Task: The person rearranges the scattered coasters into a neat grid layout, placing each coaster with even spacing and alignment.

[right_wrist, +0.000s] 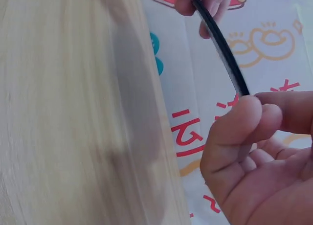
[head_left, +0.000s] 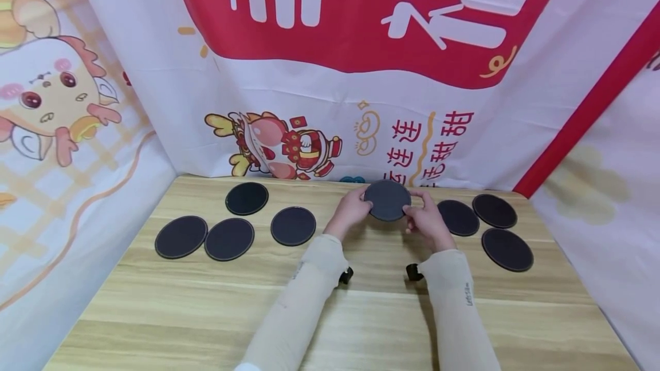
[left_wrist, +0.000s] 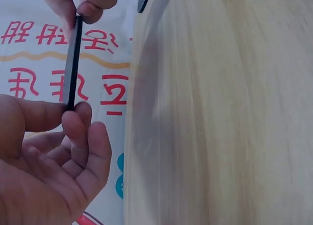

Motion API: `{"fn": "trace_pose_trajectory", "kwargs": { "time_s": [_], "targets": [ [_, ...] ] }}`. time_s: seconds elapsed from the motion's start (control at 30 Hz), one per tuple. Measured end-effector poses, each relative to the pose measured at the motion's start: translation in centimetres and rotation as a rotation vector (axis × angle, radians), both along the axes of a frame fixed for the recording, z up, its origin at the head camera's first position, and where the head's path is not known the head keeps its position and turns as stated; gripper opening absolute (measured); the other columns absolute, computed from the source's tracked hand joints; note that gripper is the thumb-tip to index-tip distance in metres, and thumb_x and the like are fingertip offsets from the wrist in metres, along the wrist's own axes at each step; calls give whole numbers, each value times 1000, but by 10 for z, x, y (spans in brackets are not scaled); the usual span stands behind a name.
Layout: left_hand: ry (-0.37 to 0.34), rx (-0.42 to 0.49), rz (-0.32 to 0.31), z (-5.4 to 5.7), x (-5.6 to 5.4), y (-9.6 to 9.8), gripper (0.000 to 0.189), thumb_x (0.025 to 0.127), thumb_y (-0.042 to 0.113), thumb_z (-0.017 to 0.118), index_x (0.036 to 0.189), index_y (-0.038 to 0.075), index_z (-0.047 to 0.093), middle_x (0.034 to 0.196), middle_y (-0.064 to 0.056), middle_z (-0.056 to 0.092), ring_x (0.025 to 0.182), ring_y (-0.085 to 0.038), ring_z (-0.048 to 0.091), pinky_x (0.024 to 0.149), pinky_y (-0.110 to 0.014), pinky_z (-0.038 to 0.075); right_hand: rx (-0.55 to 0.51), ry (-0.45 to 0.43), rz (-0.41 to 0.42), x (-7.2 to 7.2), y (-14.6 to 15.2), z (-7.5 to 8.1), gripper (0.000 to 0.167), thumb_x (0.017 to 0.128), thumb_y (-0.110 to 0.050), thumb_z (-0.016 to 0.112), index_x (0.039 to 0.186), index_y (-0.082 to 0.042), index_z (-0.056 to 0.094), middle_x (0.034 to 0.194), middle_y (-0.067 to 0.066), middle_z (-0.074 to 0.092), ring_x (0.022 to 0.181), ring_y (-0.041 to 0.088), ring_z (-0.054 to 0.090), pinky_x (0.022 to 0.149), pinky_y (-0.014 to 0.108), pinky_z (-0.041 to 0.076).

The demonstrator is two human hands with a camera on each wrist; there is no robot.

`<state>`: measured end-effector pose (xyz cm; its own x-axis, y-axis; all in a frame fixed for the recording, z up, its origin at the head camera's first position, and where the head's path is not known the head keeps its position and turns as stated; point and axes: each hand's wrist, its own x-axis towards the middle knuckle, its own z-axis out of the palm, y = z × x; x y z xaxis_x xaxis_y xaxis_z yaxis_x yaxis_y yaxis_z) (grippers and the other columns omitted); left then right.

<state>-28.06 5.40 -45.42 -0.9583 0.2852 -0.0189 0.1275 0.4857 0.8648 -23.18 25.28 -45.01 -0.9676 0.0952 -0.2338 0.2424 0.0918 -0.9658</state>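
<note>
Pinching the dark disc (head_left: 388, 201) by opposite edges, left hand (head_left: 352, 209) and right hand (head_left: 427, 219) held it near the table's (head_left: 381, 325) far edge; the next move likely needed steadiness.

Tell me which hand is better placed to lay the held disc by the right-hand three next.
Probably the right hand: it pinches the held disc on the edge nearer those three discs. The left hand pinches the opposite edge, farther away.

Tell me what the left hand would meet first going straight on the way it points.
Past the dark disc that the left hand pinches, probably the printed cloth behind the table; the head view leaves the depth to it unclear.
</note>
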Motion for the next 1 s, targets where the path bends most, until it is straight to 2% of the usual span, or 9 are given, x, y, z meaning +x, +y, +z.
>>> {"fn": "trace_pose_trajectory", "kwargs": {
  "time_s": [0.1, 0.17, 0.23, 0.4, 0.53, 0.7, 0.9, 1.0],
  "targets": [
    [-66, 61, -19, 1, 1, -6, 55, 101, 11, 57, 154, 13, 45, 116, -20, 70, 107, -34, 67, 81, -34, 54, -24, 30, 14, 1, -4, 1, 52, 106, -6, 47, 153, -13, 27, 68, 6, 53, 52, 13, 44, 51, 28, 49],
    [-112, 104, -22, 3, 3, -11, 56, 102, 11, 56, 156, 13, 41, 97, -25, 72, 89, -40, 69, 62, -28, 52, -31, 44, 31, 2, -7, 2, 52, 106, -6, 45, 153, -12, 25, 69, 7, 53, 51, 13, 44, 51, 27, 49],
    [-147, 145, -20, 6, 4, -15, 58, 102, 10, 55, 157, 12, 38, 89, -28, 70, 79, -43, 68, 52, -26, 47, -36, 61, 47, 3, -11, 4, 51, 107, -6, 44, 153, -12, 24, 70, 8, 54, 51, 13, 43, 50, 27, 49],
    [-168, 175, -18, 11, 8, -26, 59, 102, 7, 54, 158, 12, 36, 91, -32, 69, 57, -28, 60, 51, -29, 45, -53, 121, 94, 5, -22, 7, 51, 108, -6, 41, 155, -12, 24, 67, 8, 52, 48, 12, 43, 48, 26, 48],
    [-180, 211, -10, 13, 11, -33, 60, 101, 6, 54, 158, 12, 36, 93, -35, 68, 50, -17, 53, 54, -33, 47, -33, 153, 124, 6, -29, 9, 54, 108, -6, 39, 160, -15, 24, 65, 10, 53, 46, 12, 42, 46, 28, 48],
    [-165, 226, 18, 14, 15, -41, 59, 101, 6, 56, 157, 11, 38, 89, -33, 68, 49, -16, 52, 52, -31, 49, -13, 141, 147, 7, -37, 11, 55, 109, -8, 38, 162, -18, 22, 64, 9, 52, 44, 12, 39, 46, 29, 49],
    [-150, 224, 37, 14, 20, -49, 59, 101, 6, 56, 157, 11, 38, 78, -24, 68, 48, -14, 52, 47, -23, 45, -8, 138, 141, 8, -46, 11, 55, 109, -9, 40, 161, -19, 23, 63, 5, 49, 45, 11, 37, 46, 26, 47],
    [-155, 218, 39, 15, 22, -53, 60, 101, 6, 55, 158, 10, 36, 81, -26, 69, 50, -17, 53, 47, -23, 45, -6, 140, 144, 9, -50, 12, 56, 109, -7, 41, 161, -19, 23, 63, 5, 48, 45, 11, 36, 46, 26, 47]
  ]
}}
